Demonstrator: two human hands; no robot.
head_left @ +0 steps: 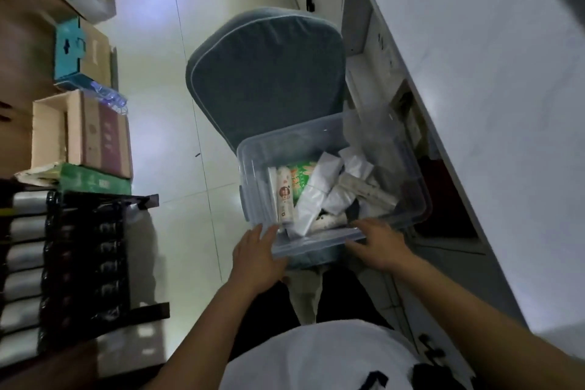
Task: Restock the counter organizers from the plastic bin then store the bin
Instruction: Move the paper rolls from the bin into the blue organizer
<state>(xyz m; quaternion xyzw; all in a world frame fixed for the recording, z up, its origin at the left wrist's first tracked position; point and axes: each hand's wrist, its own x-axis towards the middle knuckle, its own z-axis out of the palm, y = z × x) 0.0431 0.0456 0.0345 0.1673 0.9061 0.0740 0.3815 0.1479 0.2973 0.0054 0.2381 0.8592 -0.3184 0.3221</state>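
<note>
Head view: both hands, left (258,258) and right (378,245), grip the near rim of the clear plastic bin (408,165) resting on a grey cushioned chair (269,73); white table (493,73) right, cardboard boxes (91,133) left.

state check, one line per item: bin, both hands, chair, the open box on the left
plastic bin: lidless, holding packets, resting on chair
left hand: gripping bin's near rim
right hand: on bin's near rim
chair: bin on its seat
cardboard box: open
</note>
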